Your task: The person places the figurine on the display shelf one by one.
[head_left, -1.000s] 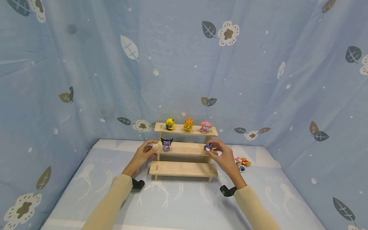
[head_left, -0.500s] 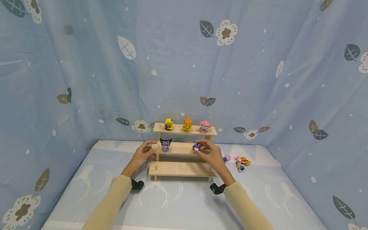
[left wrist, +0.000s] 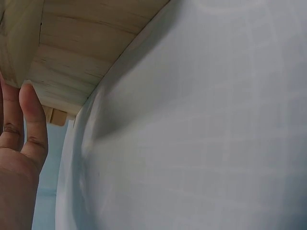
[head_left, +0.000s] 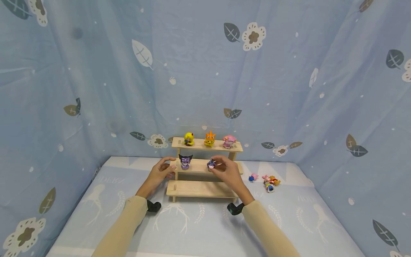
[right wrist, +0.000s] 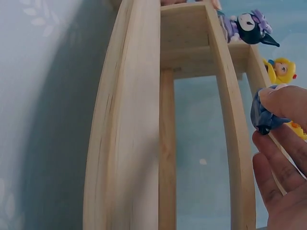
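A three-step wooden display shelf (head_left: 203, 188) stands on the table. My left hand (head_left: 160, 172) holds the left end of its middle step; in the left wrist view, fingertips (left wrist: 31, 98) meet the wood. Between thumb and fingers my right hand (head_left: 228, 172) pinches a small blue figurine (head_left: 211, 164), close over the middle step near its centre. The right wrist view shows this blue figurine (right wrist: 265, 112) tilted, thumb across it. On the same step, to the left, sits a purple figurine with black pointed ears (head_left: 185, 162).
Along the top step stand a yellow-haired figurine (head_left: 188, 139), an orange spiky one (head_left: 210, 139) and a pink one (head_left: 229, 141). Right of the shelf, a pink-and-blue figurine (head_left: 253, 177) and a small cluster of figurines (head_left: 270, 182) lie on the table. A patterned curtain (head_left: 199, 71) hangs behind.
My right hand has moved left along the middle step with the blue figurine, uncovering the pink-and-blue figurine on the table. The left hand stays at the shelf's end.
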